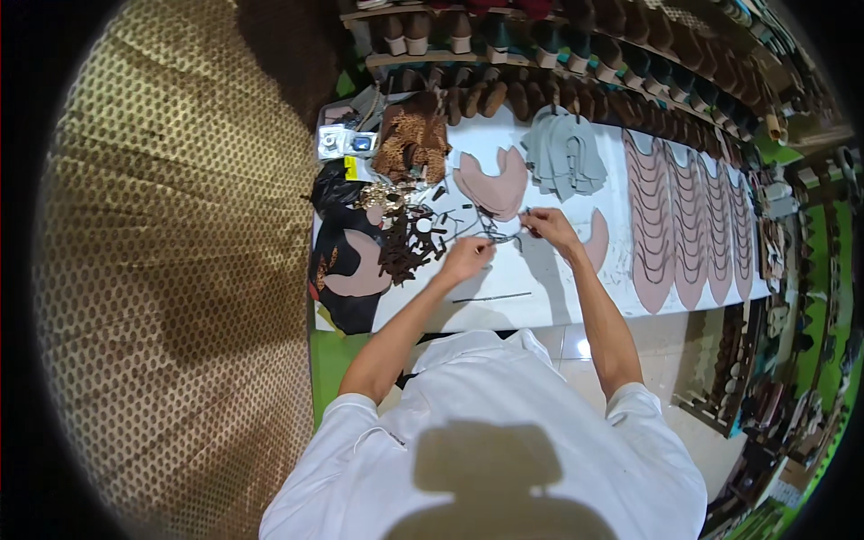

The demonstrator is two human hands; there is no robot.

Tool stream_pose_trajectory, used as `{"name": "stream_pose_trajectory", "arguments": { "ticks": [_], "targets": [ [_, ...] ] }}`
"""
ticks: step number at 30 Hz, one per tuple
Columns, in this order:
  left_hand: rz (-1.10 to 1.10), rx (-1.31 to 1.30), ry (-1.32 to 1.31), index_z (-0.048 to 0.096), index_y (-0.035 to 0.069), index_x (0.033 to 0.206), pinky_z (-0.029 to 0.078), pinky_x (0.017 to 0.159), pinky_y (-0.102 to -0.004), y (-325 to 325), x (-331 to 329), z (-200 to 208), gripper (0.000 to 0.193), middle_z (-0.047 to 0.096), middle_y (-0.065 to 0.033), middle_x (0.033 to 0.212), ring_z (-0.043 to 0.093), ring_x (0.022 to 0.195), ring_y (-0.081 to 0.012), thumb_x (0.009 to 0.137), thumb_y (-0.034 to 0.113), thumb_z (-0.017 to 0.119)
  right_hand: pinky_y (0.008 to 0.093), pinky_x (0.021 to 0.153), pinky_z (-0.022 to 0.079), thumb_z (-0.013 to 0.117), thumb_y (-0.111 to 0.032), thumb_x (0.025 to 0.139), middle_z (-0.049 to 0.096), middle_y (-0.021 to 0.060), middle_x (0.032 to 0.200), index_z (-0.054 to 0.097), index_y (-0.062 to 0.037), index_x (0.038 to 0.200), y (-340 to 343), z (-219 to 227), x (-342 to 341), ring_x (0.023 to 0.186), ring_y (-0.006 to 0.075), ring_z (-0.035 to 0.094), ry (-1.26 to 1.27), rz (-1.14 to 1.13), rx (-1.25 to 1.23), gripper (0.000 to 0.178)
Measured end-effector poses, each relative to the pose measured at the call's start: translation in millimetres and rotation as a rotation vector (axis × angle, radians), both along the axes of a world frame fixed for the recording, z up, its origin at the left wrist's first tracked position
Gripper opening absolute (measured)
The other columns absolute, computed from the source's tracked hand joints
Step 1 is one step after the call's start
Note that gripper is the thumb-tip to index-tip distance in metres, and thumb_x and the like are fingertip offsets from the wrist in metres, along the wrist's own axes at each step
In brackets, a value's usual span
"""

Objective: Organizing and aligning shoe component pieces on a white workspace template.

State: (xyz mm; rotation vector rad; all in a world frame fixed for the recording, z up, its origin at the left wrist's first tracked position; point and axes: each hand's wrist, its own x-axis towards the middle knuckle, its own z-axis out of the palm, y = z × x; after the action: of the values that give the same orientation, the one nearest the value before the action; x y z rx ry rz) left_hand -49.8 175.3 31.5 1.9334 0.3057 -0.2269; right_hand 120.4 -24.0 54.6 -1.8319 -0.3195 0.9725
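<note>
Dark strips between two hands on a white counter

Several thin dark strips (pixel 506 238) lie in a loose tangle on the white counter (pixel 576 304), between the person's two hands; their overlap prevents an exact count. The left hand (pixel 468 260) has its fingers curled in, and the right hand (pixel 552 227) has its fingertips drawn together; whether either grips a strip I cannot tell. One long dark stick (pixel 492 297) lies apart, nearer the person. Three pink curved shapes sit around the hands: one pink cutout (pixel 490 187) just beyond, one pink crescent (pixel 598 241) beside the right forearm, one pink collar (pixel 364 270) at left. Four rows of overlapping pink pieces (pixel 652 261) fill the right side. One grey pile (pixel 565 157) and one brown heap (pixel 411 247) also lie there.
</note>
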Motion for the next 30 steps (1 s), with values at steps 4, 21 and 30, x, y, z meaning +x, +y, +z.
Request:
{"name": "stream_pose_trajectory", "arguments": {
  "ticks": [4,21,30],
  "targets": [
    [-0.262,0.603,-0.055,0.078,0.003,0.098,0.058,0.087,-0.0498,-31,-12,-11,0.025,0.067,-0.0180,0.111,0.064,0.109,-0.0374,0.087,0.026,0.074,0.0349,0.080,0.056,0.073,-0.046,0.095,0.071,0.0097,0.082,0.078,-0.0017,0.105,-26,-39,-4,0.080,0.0188,0.068,-0.407,0.243,-0.355,0.045],
    [0.776,0.786,0.026,0.078,0.008,0.100,0.041,0.100,-0.0511,147,-51,-20,0.024,0.064,-0.0099,0.108,0.055,0.117,-0.0338,0.092,0.031,0.075,0.0471,0.097,0.053,0.076,-0.033,0.091,0.071,0.0157,0.122,0.082,-0.0073,0.104,150,-8,-58,0.113,0.0372,0.066,-0.850,0.342,-0.251,0.030],
    [0.431,0.950,0.200,0.078,0.006,0.092,0.043,0.093,-0.0472,155,-25,-14,0.029,0.070,-0.0108,0.111,0.057,0.113,-0.0306,0.090,0.034,0.075,0.0479,0.092,0.055,0.077,-0.031,0.091,0.073,0.0178,0.117,0.081,-0.0059,0.105,146,-12,-71,0.106,0.0366,0.070,-0.732,0.265,-0.291,0.029]
  ]
}}
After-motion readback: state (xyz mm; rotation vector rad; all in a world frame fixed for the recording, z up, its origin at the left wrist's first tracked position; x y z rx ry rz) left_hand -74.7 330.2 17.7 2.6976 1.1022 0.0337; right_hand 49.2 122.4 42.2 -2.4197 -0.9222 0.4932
